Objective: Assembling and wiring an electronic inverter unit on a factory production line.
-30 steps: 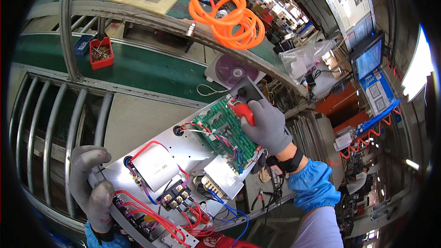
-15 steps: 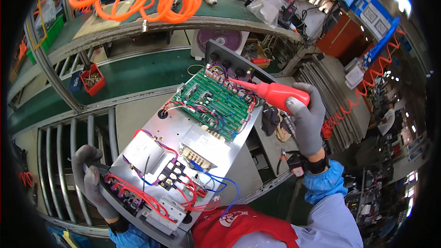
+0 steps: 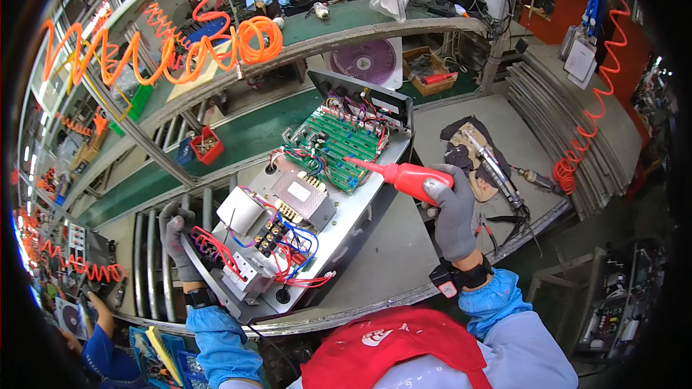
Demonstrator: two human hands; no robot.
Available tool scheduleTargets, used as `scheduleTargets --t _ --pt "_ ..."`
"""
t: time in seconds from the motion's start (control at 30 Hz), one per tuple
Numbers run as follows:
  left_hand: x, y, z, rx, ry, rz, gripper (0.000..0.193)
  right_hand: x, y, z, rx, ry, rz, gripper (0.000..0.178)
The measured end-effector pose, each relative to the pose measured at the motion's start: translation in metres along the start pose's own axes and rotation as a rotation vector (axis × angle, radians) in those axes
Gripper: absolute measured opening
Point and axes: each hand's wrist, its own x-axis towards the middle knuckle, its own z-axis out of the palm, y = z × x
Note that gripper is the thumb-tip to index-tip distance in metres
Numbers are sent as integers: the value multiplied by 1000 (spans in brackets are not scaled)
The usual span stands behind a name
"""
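Observation:
My right hand (image 3: 454,220), in a grey glove, is closed around a red squeeze bottle (image 3: 414,181) with a long pointed nozzle. Its tip is over the near right part of a green circuit board (image 3: 339,140). That board is mounted on an open metal chassis (image 3: 371,198), which also carries a transformer (image 3: 299,191), a white capacitor (image 3: 239,210), a black terminal block (image 3: 269,238) and red and blue wires. At the near left end, my gloved left hand (image 3: 180,245) grips the edge of the chassis's end panel (image 3: 207,268). The far panel (image 3: 360,97) stands upright.
Metal rollers (image 3: 151,266) lie left of the chassis. To the right are a cloth (image 3: 461,148), a screwdriver-like tool (image 3: 497,166) and pliers (image 3: 488,230). A red bin (image 3: 207,145) and a wooden box (image 3: 429,70) stand beyond. Orange coiled hoses (image 3: 259,39) hang overhead. Another person's arm (image 3: 104,317) shows lower left.
The bottle's nozzle has moved from the board's far edge to its near right part. The head view has shifted, and the chassis appears farther off. Both hands keep their holds.

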Motion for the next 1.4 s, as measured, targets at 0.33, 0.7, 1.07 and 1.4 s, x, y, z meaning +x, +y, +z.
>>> scheduleTargets --t 0.33,0.7,1.07,1.4 --pt "-32 40 50 298 92 -132 58 43 42 -3 -230 -151 -327 37" --pt "-18 49 34 472 102 -193 61 79 57 12 -270 -249 -474 37" --pt "-11 44 49 497 182 -150 58 106 59 5 -227 -412 -458 36" --pt "-21 56 36 576 181 -176 57 119 59 3 -168 -436 -599 33"
